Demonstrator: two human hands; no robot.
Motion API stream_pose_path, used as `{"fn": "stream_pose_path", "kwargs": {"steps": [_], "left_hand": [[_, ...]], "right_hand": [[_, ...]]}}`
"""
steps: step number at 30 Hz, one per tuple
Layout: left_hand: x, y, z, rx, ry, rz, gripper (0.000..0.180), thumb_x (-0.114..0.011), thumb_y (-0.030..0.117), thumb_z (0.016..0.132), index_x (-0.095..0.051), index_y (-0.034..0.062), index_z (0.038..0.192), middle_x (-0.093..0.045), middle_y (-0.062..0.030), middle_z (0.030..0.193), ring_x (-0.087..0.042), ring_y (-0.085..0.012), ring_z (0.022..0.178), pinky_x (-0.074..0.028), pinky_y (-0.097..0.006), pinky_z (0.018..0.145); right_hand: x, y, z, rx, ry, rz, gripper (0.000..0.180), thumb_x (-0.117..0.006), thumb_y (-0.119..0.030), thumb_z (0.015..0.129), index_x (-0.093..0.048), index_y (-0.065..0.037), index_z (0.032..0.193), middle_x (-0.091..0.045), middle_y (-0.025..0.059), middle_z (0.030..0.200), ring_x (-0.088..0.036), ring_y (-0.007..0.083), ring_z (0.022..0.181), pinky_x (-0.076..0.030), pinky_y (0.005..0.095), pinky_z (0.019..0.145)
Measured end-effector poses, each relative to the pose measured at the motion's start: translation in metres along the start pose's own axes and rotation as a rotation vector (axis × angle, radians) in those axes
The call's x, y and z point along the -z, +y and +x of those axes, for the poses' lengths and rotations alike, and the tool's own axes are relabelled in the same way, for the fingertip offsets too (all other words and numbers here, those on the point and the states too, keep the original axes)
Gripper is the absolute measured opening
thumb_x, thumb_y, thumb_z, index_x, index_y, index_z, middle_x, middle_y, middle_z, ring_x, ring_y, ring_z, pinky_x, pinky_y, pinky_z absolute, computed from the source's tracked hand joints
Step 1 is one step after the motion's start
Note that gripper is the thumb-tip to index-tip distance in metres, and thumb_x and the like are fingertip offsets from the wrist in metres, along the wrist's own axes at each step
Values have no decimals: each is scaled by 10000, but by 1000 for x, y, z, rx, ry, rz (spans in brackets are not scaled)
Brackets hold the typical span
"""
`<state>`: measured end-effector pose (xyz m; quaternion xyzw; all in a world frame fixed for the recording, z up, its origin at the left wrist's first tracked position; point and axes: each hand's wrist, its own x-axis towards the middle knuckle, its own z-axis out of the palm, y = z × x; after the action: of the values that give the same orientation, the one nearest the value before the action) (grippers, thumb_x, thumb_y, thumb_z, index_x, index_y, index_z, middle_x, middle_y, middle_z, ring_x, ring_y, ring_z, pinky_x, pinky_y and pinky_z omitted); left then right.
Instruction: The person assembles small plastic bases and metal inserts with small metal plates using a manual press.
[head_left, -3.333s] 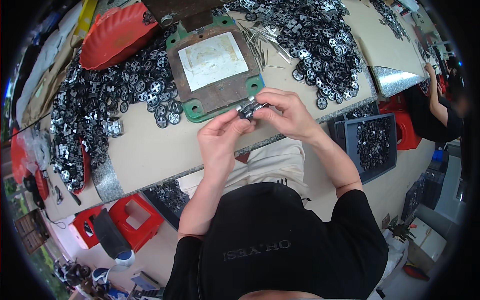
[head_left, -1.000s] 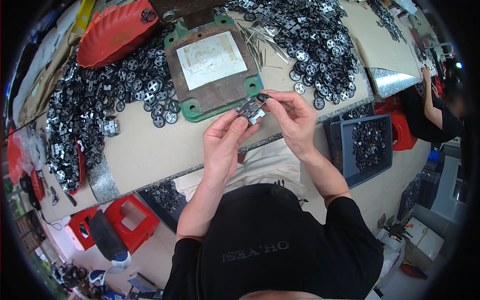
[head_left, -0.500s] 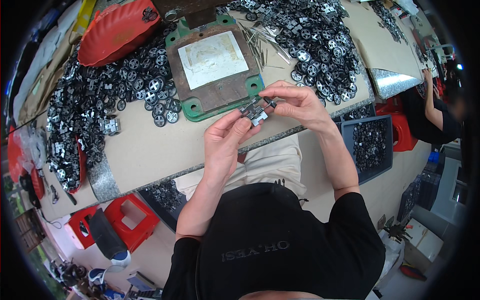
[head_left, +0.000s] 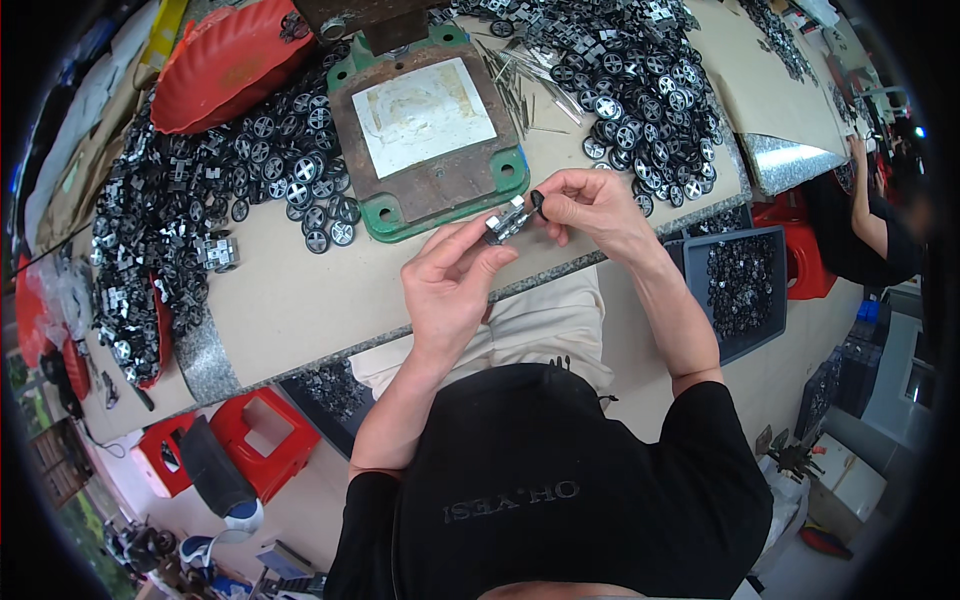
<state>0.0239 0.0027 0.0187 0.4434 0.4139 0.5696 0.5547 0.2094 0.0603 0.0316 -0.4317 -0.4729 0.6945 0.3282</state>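
Over the front part of the bench, my left hand [head_left: 445, 290] pinches a small silver and black toy car chassis [head_left: 508, 220] between its fingertips and thumb. My right hand [head_left: 605, 215] grips a small black wheel [head_left: 538, 204], turned edge-on, by thumb and forefinger. The wheel sits close against the chassis's right side; whether it is joined there I cannot tell. Just beyond both hands is a green and brown metal press base [head_left: 435, 185] with a worn white sheet [head_left: 425, 115] on its top.
Heaps of black-and-silver wheels [head_left: 640, 115] and chassis pieces [head_left: 165, 210] flank the press. Thin metal rods [head_left: 525, 90] lie beside it. A red scalloped tray [head_left: 225, 70] rests far left. A grey bin [head_left: 780, 290] stands beyond the bench edge, and another person [head_left: 870, 220] sits far right.
The chassis has tilted in my left fingers, and my left thumb has shifted lower along it. The wheel in my right hand has turned and moved slightly left.
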Motion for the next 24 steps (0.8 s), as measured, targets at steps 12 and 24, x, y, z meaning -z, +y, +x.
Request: {"fn": "stream_pose_path", "kwargs": {"steps": [12,24], "left_hand": [[12,-7,-2,235,-23,-215,320,-619,-64,769,-551,-72,1082,-619,-134,956,-628,-173,834,-509,-248,748],[-1,-4,5,236,30,-510,276,-569,7,832,-541,-15,1106,-610,-86,959,-603,-162,868,-492,-270,770]], "right_hand": [[-6,-4,-4,182,-60,-42,249,-641,28,745,-620,37,992,-640,63,826,-594,84,695,-500,207,642],[-15,4,-9,116,62,114,223,-619,-53,804,-599,31,1010,-626,42,809,-576,74,660,-449,184,574]]}}
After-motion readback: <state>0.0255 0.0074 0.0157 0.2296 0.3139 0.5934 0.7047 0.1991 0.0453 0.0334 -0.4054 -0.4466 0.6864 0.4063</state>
